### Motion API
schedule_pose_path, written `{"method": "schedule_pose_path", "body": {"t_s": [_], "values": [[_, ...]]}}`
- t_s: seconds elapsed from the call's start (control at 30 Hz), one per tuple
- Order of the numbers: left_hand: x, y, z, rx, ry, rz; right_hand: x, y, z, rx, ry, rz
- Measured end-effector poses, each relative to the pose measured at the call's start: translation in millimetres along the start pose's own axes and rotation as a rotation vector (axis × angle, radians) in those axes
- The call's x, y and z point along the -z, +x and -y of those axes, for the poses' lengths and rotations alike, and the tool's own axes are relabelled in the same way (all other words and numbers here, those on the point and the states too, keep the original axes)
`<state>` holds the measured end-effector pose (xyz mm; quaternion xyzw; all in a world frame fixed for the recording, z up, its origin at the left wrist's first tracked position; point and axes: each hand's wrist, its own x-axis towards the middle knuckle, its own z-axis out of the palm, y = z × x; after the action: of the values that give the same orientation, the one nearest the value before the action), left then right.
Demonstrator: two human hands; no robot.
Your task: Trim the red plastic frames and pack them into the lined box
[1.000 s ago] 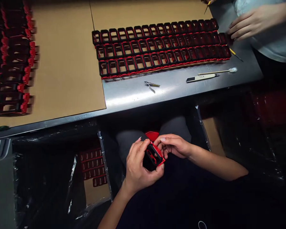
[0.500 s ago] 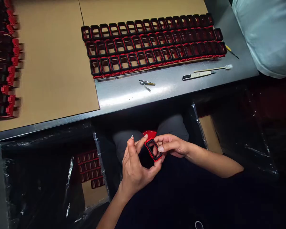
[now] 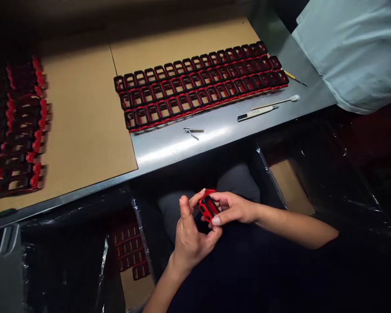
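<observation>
A small red-and-black rectangular plastic frame (image 3: 209,208) is held between both hands above the lap, its side with dark slots turned toward me. My left hand (image 3: 193,234) grips its left and lower edges with thumb and fingers, while one finger sticks up. From the right, my right hand (image 3: 232,208) pinches it, the thumb lying on its lower right corner. Behind the hands a bit of another red item (image 3: 210,191) shows, mostly hidden. On the metal table, three rows of similar frames (image 3: 195,100) stand on cardboard.
Nail clippers (image 3: 193,131), a white-handled craft knife (image 3: 256,114), a cotton swab (image 3: 275,102) and a yellow-handled tool (image 3: 293,77) lie on the table. More red-black frames (image 3: 35,148) stand at left. Plastic-lined boxes flank my legs; the left one holds frames (image 3: 132,248). A white bag-like bundle (image 3: 355,52) sits at right.
The frame in my hands has been turned, so its slotted side now shows instead of its open front. The head view has shifted, and the table appears lower.
</observation>
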<state>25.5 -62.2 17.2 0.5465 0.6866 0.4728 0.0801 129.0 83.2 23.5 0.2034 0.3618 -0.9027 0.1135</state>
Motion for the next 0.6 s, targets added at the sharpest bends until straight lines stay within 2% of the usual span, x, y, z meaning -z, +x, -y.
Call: {"method": "schedule_pose_path", "body": {"t_s": [0.1,0.2,0.3,0.4,0.53,0.6], "values": [[1.0,7.1,1.0,-0.059,0.032,0.031,-3.9,9.0,6.8,0.034,-0.07,-0.159],[1.9,14.4,0.0,-0.092,0.059,0.083,0.9,14.4,12.0,0.024,0.005,-0.292],[0.6,20.6,-1.7,-0.068,0.092,0.071,4.9,7.4,15.5,0.066,0.007,-0.236],[-3.3,24.8,-1.2,-0.05,0.127,-0.002,-0.8,-6.9,19.1,0.179,-0.168,-0.157],[-6.3,29.2,2.6,-0.061,0.111,-0.091,-16.4,-19.2,25.3,0.277,-0.507,-0.259],[-5.2,31.3,3.4,-0.073,0.075,-0.113,-20.6,-17.7,28.7,0.296,-0.554,-0.299]]}}
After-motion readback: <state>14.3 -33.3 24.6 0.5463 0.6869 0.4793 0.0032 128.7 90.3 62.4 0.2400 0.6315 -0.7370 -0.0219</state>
